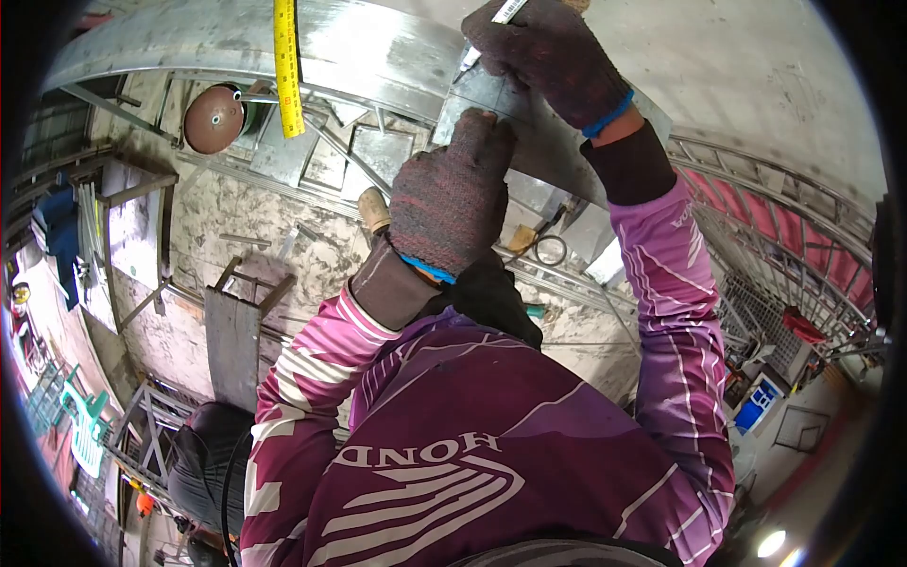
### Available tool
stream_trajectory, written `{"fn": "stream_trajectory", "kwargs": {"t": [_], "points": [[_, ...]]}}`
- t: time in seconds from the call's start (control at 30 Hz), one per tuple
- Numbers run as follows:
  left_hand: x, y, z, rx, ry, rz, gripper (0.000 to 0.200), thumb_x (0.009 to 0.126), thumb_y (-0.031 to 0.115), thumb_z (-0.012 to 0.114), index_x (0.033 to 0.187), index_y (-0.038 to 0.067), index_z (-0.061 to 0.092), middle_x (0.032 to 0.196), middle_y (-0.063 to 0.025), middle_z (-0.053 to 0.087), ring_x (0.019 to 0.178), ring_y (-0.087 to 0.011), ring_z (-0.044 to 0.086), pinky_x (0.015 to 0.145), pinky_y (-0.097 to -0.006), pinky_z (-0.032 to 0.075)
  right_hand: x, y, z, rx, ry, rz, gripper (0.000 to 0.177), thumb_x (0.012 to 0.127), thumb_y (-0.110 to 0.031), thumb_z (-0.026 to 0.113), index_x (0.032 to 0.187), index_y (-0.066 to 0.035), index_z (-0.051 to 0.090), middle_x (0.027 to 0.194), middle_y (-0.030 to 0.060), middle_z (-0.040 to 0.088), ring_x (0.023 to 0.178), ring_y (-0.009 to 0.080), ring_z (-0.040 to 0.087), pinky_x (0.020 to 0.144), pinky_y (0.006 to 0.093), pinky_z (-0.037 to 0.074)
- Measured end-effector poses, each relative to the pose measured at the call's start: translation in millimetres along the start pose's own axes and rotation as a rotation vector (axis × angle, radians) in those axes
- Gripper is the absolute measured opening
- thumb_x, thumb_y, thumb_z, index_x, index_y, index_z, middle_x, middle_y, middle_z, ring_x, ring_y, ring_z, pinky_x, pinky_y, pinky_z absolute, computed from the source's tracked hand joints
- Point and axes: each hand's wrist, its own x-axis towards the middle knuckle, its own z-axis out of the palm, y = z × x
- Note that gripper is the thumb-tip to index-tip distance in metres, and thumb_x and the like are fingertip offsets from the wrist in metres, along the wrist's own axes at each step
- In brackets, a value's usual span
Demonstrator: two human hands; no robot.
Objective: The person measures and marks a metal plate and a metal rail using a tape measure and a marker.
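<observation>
My right hand (553, 61), in a dark knit glove with a blue cuff edge, grips a white marker (477, 52) with its tip down at a grey metal plate (557, 142). Thin dark lines show on the plate near the tip. My left hand (452, 194), gloved the same way, rests on the plate's near left corner, its front fingers stretched forward; its thumb is hidden. Left of both hands, a yellow tape measure blade (287, 71) lies across a long shiny metal sheet (378, 47) and hangs past its near edge.
A brown disc (213, 119) is at the upper left, beside metal bars and frames. Scissors (550, 236) lie low beyond my left hand. A narrow bench (232, 345) stands at the left. Metal racks (775, 189) line the right side, with a blue-and-white box (756, 404) below.
</observation>
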Motion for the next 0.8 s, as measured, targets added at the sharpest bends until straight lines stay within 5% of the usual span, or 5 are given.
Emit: {"fn": "stream_trajectory", "kwargs": {"t": [0.37, 0.47, 0.8], "points": [[-0.7, -0.7, 0.8, -0.017, 0.001, 0.001, 0.054, 0.078, 0.015, 0.071, 0.13, 0.009, 0.058, 0.127, -0.0138, 0.058, 0.079, -0.0341, 0.068, 0.067, -0.0433, 0.056, 3.3, 9.0, 2.8, -0.042, 0.031, -0.009, 0.033, 0.093, -0.038, 0.07, 0.099, -0.006, 0.076, 0.073, 0.0024, 0.068, 0.063, 0.0108, 0.062, 0.056, 0.0283, 0.05], [-0.7, -1.3, 1.8, -0.017, 0.003, 0.001, 0.054, 0.078, 0.015, 0.071, 0.13, 0.009, 0.058, 0.126, -0.014, 0.058, 0.079, -0.0342, 0.067, 0.067, -0.0433, 0.056, 4.8, 10.5, 2.4, -0.185, 0.025, -0.151, 0.034, 0.092, -0.038, 0.07, 0.1, -0.005, 0.076, 0.075, 0.0043, 0.07, 0.065, 0.0124, 0.064, 0.059, 0.03, 0.052], [-0.8, -0.9, 1.9, -0.019, -0.007, -0.011, 0.054, 0.078, 0.014, 0.071, 0.13, 0.01, 0.059, 0.128, -0.0141, 0.058, 0.081, -0.0344, 0.068, 0.068, -0.0431, 0.056, 3.5, 3.1, 4.0, -0.03, -0.015, 0.008, 0.033, 0.092, -0.033, 0.071, 0.101, -0.002, 0.076, 0.075, 0.0049, 0.069, 0.067, 0.0118, 0.064, 0.062, 0.0302, 0.053]]}}
